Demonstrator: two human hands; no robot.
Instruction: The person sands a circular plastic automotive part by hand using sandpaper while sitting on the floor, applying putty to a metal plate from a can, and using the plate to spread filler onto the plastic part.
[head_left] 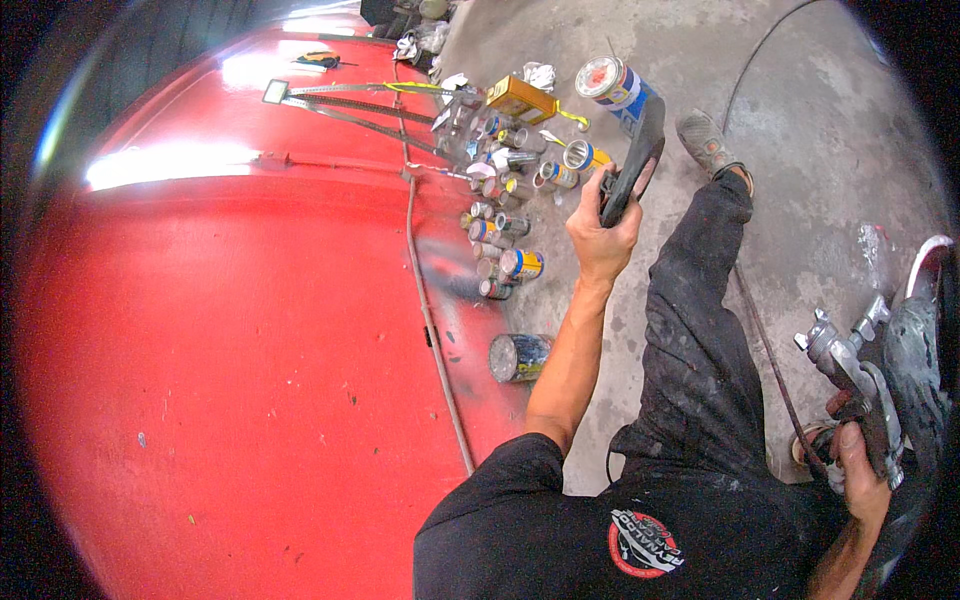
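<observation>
My left hand (603,238), arm stretched forward, is closed round the lower end of a black curved piece (645,150), which it holds up above the concrete floor. What the piece belongs to I cannot tell. Behind its upper end stands a large white-and-blue paint can (612,82), partly covered by it. At the lower right, my right hand (862,468) grips a silver spray gun (845,365) by its handle. A dark hose (770,350) runs down beside my leg toward that hand; its connection to the gun is hidden.
To the left, a red wall (230,330) carries a pipe (420,270). Many paint cans (522,264) crowd the floor along it, with a yellow rectangular tin (522,100) behind. A paint-stained can (518,357) stands near my left forearm. My shoe (708,145) rests on the concrete.
</observation>
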